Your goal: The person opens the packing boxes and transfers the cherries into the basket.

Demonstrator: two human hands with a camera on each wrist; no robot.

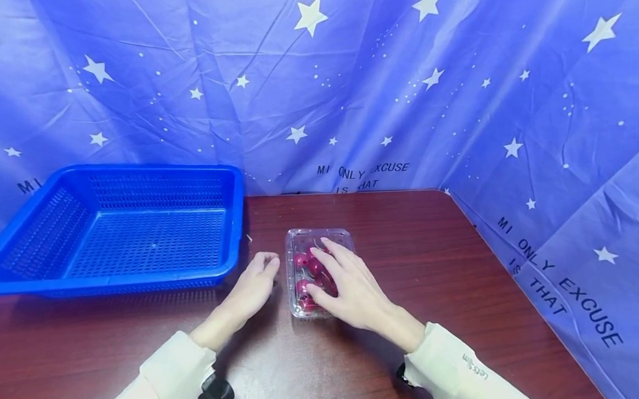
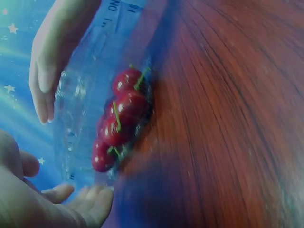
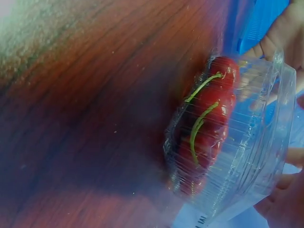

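A clear plastic box (image 1: 292,275) with several red cherries (image 1: 301,261) inside lies on the table. Green stems stick up from the cherries (image 2: 118,130) in the left wrist view, and also show through the ribbed wall of the box (image 3: 256,156) in the right wrist view. My left hand (image 1: 257,284) is just left of the box, empty, with fingers loosely bent toward its side. Over the right part of the box my right hand (image 1: 353,287) spreads its fingers above the cherries, hiding some of them; it holds nothing.
A large blue perforated basket (image 1: 136,280) stands at the back left of the dark red wooden table (image 1: 412,248). Blue cloth (image 1: 268,104) with white stars hangs behind and along the right edge.
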